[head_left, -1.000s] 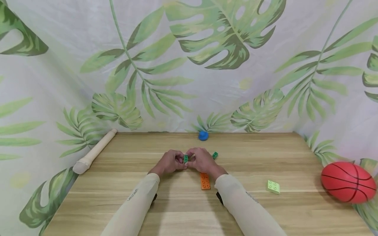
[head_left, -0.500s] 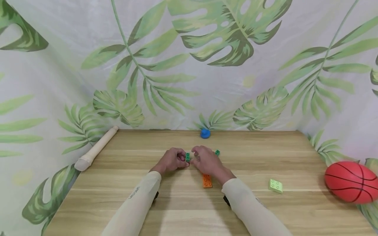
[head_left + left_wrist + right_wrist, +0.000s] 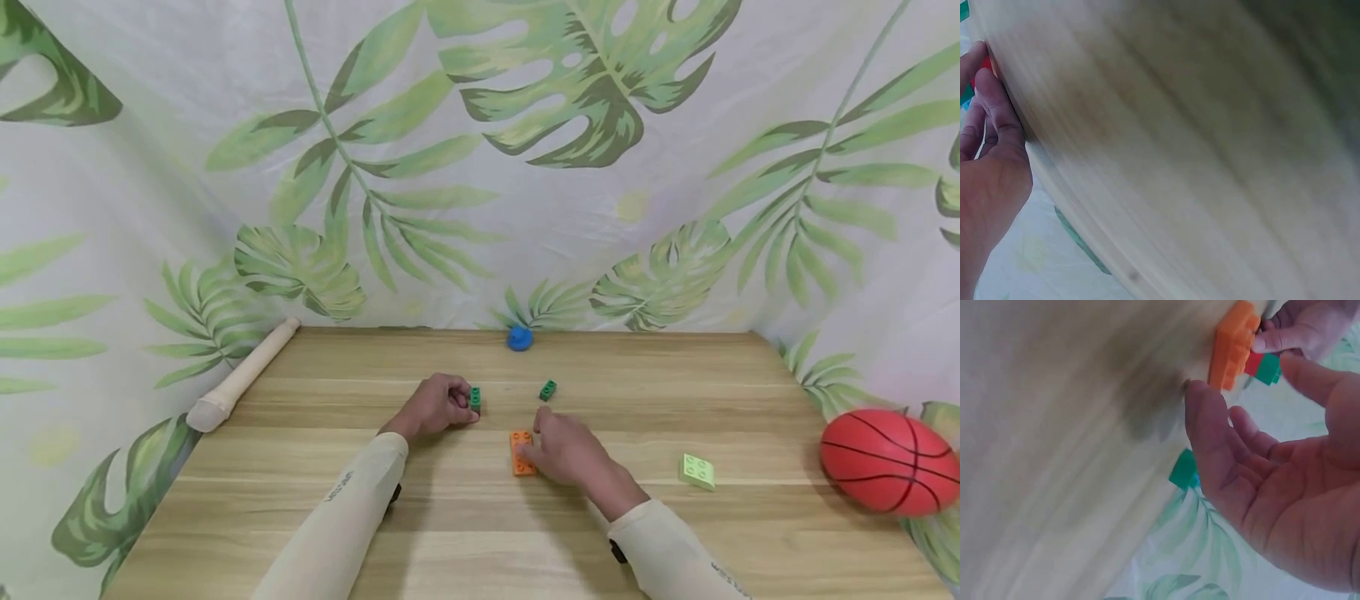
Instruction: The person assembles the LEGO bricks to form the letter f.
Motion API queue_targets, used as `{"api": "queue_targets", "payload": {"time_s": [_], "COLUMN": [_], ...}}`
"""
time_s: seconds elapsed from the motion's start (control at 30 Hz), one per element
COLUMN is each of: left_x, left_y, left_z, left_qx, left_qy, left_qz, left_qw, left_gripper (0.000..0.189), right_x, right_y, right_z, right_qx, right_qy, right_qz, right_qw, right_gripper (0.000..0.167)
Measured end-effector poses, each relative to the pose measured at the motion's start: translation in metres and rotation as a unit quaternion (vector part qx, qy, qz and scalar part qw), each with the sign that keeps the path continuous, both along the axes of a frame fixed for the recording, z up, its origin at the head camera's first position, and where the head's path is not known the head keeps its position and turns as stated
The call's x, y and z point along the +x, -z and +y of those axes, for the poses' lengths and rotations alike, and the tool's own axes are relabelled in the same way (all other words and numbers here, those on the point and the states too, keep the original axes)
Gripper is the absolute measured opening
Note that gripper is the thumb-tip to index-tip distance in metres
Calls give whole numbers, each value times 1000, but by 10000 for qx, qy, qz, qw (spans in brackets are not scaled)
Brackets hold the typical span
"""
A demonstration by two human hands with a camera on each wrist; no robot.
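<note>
My left hand [image 3: 437,403] pinches a small stack of toy building bricks, a green brick [image 3: 475,393] on top of a red brick [image 3: 1252,363]. The red one shows best in the right wrist view. My right hand [image 3: 572,452] hovers at an orange eight-stud-style brick [image 3: 521,438], its thumb overlapping that brick in the head view. In the right wrist view the right thumb and forefinger are spread apart, with the orange brick lying beyond the fingertips. Behind the right hand lies a loose green brick [image 3: 548,389].
A light green square brick [image 3: 697,472] lies to the right on the wooden table [image 3: 450,533]. Farther right sits a red basketball-patterned ball [image 3: 888,461]. A blue rubber duck [image 3: 519,338] stands at the back edge, and a pale microphone-shaped object [image 3: 243,375] lies along the left edge.
My right hand has left the stack and moved right and nearer, to the orange brick, uncovering the loose green brick. The left hand stays in place, holding the stack.
</note>
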State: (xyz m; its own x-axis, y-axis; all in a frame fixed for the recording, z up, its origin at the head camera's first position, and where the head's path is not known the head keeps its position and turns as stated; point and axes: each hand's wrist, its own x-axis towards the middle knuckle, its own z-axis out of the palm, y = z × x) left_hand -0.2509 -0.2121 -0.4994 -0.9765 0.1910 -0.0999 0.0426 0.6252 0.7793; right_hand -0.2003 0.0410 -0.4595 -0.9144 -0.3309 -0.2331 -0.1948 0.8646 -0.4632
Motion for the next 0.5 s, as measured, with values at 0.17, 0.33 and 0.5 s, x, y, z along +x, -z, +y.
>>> {"api": "queue_targets", "payload": {"time_s": [0.17, 0.33, 0.5], "left_x": [0, -1, -1], "left_y": [0, 0, 2], "left_z": [0, 1, 0], "left_qx": [-14, -55, 34], "left_qy": [-49, -16, 17], "left_qz": [-14, -67, -94], "left_qw": [10000, 10000, 9999], "left_gripper": [19, 20, 18], "right_x": [8, 13, 14], "right_y": [5, 7, 9], "right_z": [-4, -9, -11], "right_qx": [-108, 234, 436], "right_qy": [-6, -131, -346], "right_qz": [-22, 58, 350], "right_qw": [9999, 9996, 9978], "right_gripper": [61, 79, 61]}}
